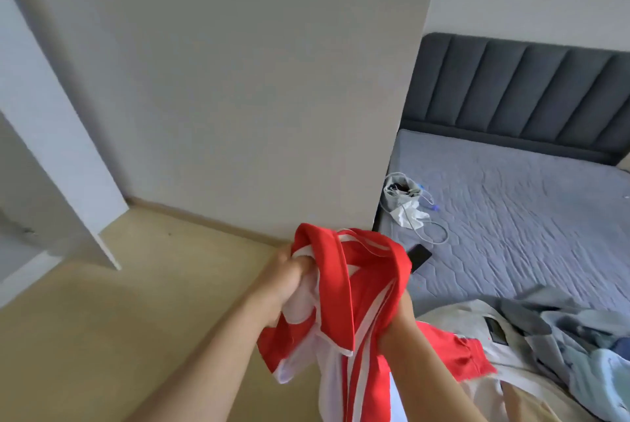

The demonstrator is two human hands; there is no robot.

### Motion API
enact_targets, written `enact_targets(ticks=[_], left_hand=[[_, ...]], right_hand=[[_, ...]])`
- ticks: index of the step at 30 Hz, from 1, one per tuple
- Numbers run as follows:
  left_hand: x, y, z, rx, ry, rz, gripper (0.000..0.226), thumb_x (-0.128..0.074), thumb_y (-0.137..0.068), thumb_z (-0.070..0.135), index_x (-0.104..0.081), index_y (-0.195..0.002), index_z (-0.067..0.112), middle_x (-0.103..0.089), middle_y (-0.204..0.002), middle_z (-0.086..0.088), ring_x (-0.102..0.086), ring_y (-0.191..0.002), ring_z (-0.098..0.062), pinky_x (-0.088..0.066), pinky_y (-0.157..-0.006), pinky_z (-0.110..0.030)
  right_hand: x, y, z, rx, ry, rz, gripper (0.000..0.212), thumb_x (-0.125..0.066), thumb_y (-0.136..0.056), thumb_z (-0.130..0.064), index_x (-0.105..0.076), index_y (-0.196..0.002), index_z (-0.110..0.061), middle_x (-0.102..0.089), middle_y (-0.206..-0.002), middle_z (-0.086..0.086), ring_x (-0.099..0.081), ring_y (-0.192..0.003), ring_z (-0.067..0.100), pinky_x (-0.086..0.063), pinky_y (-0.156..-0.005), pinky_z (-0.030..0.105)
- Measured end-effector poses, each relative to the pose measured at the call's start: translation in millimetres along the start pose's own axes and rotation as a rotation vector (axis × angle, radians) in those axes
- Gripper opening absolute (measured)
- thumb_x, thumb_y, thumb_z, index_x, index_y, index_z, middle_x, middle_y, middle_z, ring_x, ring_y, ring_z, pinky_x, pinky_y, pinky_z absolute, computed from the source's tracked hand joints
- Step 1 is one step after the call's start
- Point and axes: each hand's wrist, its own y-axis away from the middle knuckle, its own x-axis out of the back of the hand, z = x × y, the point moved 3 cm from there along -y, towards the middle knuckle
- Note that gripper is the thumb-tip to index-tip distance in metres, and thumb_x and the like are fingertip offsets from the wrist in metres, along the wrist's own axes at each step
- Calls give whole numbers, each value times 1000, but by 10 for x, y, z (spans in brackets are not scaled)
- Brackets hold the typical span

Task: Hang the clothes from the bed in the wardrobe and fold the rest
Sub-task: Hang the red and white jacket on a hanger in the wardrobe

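While both hands are bunched into the same garment, the head view puts the step plainly: a red-and-white sports jersey [354, 312] is off the bed [511, 217] and held up in front of the person, not yet on a hanger and not yet folded. The left hand [289, 285] has its fingers curled round a wad of the white and red cloth at the jersey's upper left; the right hand [399, 322] pinches the striped red fabric just across from it, lower and to the right. Between the two grips the collar or armhole loops upward; below them the body of the jersey hangs loose and crumpled.

Right of the right hand, close by, the pile of remaining clothes [552, 336] lies on the bed's near corner, grey, pale blue and beige pieces tangled together. Beyond the grips, further up the mattress, sit a small grey pouch with cables [404, 198] and a dark phone [418, 256]. Well to the left of the left hand stands the open white wardrobe panel [61, 135]; no rail or hanger shows.

I judge the jersey is being sorted out for hanging or folding. The next move calls for finding the shoulders, shaking the cloth flat, then turning left toward the wardrobe.
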Motion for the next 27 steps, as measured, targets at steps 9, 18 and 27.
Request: enact_targets(ticks=[9, 18, 27], left_hand=[[1618, 17, 146, 33, 339, 321, 10, -53, -82, 9, -60, -76, 6, -60, -73, -14, -58, -64, -26, -45, -61, -27], [3031, 54, 82, 18, 113, 513, 23, -53, -81, -1, -53, -61, 12, -55, -50, 2, -55, -53, -8, -41, -44, -12], [4346, 547, 152, -42, 18, 406, 10, -64, -59, 17, -58, -60, 24, -59, -71, -8, -58, -70, -20, -44, -71, -29]], right_hand=[[-1505, -78, 632, 304, 545, -124, 29, -38, -87, 7, -57, -101, -9, -54, -83, 3, -48, -74, 17, -38, -59, 24], [-3114, 638, 1446, 358, 777, -768, 32, -46, -79, 10, -61, -85, -17, -62, -81, -2, -55, -75, 15, -44, -66, 24], [-4225, 1011, 2446, 517, 1112, -1010, 8, -57, -82, -11, -57, -75, -15, -53, -64, -6, -47, -62, 11, -37, -59, 22]])
